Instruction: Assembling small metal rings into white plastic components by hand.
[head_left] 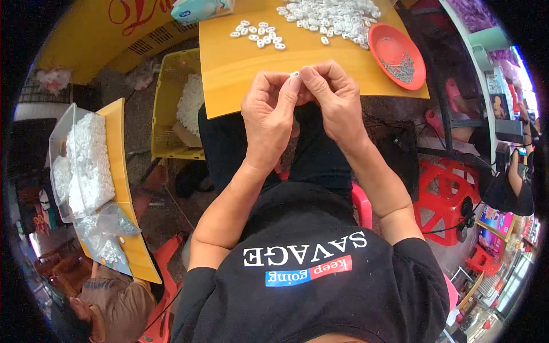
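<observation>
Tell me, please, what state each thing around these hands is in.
Left hand, fingers pinched on a small white piece
Right hand, fingers pinched close beside the left's; anything between them is hidden
Small white piece, held, mostly covered
Red bowl, open, partly filled with grey metal pins
Large white pile, loose, heaped
Smaller white group, spread out, apart from the pile
Yellow crate, open, holding white pieces

Yellow counter (222, 77) at front; second counter (119, 151) stands to the left. Floor (134, 117) dark grey, mottled. Red plastic stool (443, 200) with cut-out sides noted at right. Yellow panel (86, 43), upper left, bears slotted vents (160, 35) and red lettering. Bright light at far right.
</observation>
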The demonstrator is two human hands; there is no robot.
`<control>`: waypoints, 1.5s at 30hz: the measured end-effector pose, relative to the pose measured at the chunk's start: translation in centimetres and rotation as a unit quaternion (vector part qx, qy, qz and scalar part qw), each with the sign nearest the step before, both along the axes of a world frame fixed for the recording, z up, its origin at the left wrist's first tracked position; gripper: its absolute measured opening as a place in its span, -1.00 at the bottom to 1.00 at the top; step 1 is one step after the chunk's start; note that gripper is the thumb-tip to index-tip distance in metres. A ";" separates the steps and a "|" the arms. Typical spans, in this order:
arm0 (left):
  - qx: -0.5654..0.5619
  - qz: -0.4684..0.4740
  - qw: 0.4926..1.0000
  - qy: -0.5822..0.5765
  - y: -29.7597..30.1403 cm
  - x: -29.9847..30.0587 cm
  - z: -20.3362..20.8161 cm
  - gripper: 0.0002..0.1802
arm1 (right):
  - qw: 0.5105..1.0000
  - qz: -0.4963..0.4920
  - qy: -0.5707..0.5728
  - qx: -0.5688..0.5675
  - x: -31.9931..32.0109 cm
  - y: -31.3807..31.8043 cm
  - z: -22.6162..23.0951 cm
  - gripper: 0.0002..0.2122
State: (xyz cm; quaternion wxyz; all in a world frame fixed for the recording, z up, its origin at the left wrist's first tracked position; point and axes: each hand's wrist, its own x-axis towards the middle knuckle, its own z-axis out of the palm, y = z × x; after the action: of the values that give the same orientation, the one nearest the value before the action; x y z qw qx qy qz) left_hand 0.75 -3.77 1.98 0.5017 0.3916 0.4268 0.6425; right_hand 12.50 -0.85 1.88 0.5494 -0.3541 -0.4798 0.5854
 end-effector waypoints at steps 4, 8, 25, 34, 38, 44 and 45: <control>0.009 0.014 1.000 0.019 0.7 -0.1 -1.7 -0.87 | 0.997 -0.004 0.054 -0.048 -0.8 0.4 -1.8 -0.84; -0.035 -0.013 0.999 0.002 1.3 -0.6 -3.0 -0.86 | 0.997 -0.008 -0.027 -0.076 -0.2 1.2 -3.0 -0.84; -0.041 -0.043 0.997 0.054 2.5 -0.7 -3.3 -0.85 | 0.948 -0.037 -0.264 0.175 1.1 2.9 -3.0 -0.85; -0.119 -0.089 0.989 -0.023 3.0 -1.7 -4.2 -0.83 | 0.954 0.013 -0.286 0.094 3.3 3.7 -2.5 -0.86; -0.117 -0.104 0.987 -0.032 2.9 -1.9 -4.1 -0.81 | 0.908 -0.015 -0.346 0.234 3.2 3.9 -2.0 -0.89; -0.099 -0.093 0.990 0.030 2.2 -1.8 -2.8 -0.82 | 0.873 -0.037 -0.344 0.343 2.4 3.9 -1.8 -0.90; -0.098 -0.088 0.990 0.047 2.1 -1.7 -2.6 -0.83 | 0.872 -0.045 -0.340 0.348 2.3 3.8 -2.0 -0.90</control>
State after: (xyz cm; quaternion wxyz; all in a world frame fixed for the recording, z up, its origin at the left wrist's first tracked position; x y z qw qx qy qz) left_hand -0.99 -1.64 -0.58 0.5712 0.4064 0.4747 0.5322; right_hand 14.76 2.94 -0.15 0.4658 -0.3387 -0.7931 0.1984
